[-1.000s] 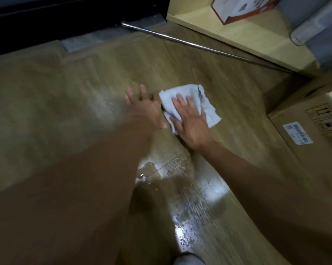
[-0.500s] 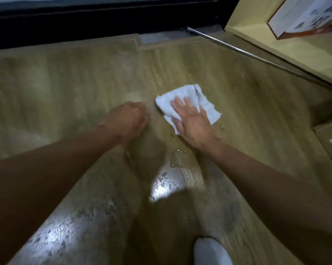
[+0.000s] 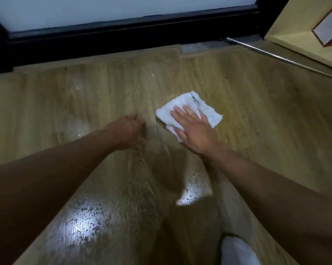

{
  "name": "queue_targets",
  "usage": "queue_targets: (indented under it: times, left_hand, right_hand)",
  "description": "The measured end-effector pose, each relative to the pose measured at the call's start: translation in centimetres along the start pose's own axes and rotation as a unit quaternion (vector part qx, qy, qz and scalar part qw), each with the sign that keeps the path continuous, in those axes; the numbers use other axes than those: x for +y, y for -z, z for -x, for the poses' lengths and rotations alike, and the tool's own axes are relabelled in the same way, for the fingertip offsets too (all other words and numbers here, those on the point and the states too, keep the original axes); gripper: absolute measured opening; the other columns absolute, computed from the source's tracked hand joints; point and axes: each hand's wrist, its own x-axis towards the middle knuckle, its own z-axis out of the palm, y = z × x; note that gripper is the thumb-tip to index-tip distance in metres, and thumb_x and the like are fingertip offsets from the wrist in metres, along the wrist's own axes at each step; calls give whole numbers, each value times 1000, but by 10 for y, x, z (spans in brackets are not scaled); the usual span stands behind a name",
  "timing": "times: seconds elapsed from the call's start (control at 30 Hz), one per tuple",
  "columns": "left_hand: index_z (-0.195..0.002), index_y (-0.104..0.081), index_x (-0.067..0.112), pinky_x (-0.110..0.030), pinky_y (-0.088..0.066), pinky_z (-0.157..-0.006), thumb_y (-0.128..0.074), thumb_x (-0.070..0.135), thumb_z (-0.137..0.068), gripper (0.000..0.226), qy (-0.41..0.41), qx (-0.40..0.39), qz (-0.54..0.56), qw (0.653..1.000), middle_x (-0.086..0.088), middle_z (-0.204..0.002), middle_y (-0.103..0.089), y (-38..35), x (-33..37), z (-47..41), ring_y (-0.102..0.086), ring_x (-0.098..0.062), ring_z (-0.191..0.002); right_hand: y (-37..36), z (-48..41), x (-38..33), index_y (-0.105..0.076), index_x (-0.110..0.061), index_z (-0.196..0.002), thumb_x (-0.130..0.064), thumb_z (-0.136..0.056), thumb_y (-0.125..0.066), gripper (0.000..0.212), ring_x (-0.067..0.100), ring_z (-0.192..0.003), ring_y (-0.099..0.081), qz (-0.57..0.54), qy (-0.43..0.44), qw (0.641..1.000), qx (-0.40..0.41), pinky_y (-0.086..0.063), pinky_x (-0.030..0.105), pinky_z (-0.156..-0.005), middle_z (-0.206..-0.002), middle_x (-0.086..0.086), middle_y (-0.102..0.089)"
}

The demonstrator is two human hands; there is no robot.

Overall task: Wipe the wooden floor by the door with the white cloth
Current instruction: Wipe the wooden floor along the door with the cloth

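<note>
A folded white cloth (image 3: 203, 107) lies flat on the wooden floor (image 3: 257, 119), a little in front of the dark door frame (image 3: 123, 38). My right hand (image 3: 194, 129) presses down on the cloth with its fingers spread, covering the near half. My left hand (image 3: 128, 131) rests on the bare floor just left of the cloth, fingers curled under and holding nothing. Wet patches shine on the floor near me, between my arms.
A pale wooden shelf unit (image 3: 299, 44) stands at the far right with a box (image 3: 327, 29) on it. A thin metal rod (image 3: 280, 58) lies along its base. Something white (image 3: 237, 251) shows at the bottom edge.
My left hand has pulled back from beside the cloth and curled its fingers. The right hand stays pressed on the cloth. The view has swung left and up toward the door.
</note>
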Motion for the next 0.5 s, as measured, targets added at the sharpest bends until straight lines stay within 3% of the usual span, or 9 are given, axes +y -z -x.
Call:
queue_targets:
  times: [0.1,0.2,0.3,0.37,0.43,0.5]
  left_hand:
    - [-150,-15,17,-43,-26,-115,-61,43,-87,82,-9,-14,-7,1000,-15,-158,-6,-11,-12,5,-14,-30,-145]
    - [-152,-8,22,-48,-30,-113,-63,45,-84,90,-29,4,-17,999,-11,-159,2,-25,-22,12,-7,-30,-147]
    - [-152,-5,22,-47,-25,-115,-63,42,-85,91,-24,17,-5,1000,-10,-160,4,-30,-23,15,-2,-29,-147]
    - [-152,-7,17,-42,-19,-118,-64,40,-85,91,-37,38,15,998,-13,-159,-1,-31,-23,16,-5,-29,-147]
    - [-150,-14,9,-34,-16,-117,-63,34,-87,84,-63,79,33,994,-16,-157,-14,-31,-22,19,-16,-29,-145]
    - [-144,-27,9,-36,-32,-106,-54,31,-92,62,-53,127,57,989,-17,-146,-36,-33,-18,21,-39,-29,-132]
  right_hand:
    - [3,1,26,-28,-33,-149,-47,-100,-31,51,10,-146,-14,-5,16,1000,-4,-11,37,-111,-156,-10,-25]
    - [6,-40,21,-22,-24,-151,-40,-101,-32,53,20,-147,-13,12,-61,998,-7,-16,48,-113,-159,-4,-19]
    - [10,-71,-15,-15,-18,-151,-40,-100,-31,58,27,-146,-10,35,-43,997,-51,-19,53,-113,-160,1,-14]
    - [4,-59,-41,-14,-20,-152,-37,-101,-33,58,24,-148,-6,30,15,997,-75,-13,50,-114,-160,0,-11]
    - [-5,-28,-58,-18,-24,-152,-38,-100,-37,57,19,-148,-8,24,45,998,-44,-9,46,-115,-160,-5,-15]
    - [-10,2,-59,-26,-28,-150,-45,-98,-36,55,14,-147,-11,-13,43,999,-16,-8,42,-115,-158,-9,-22]
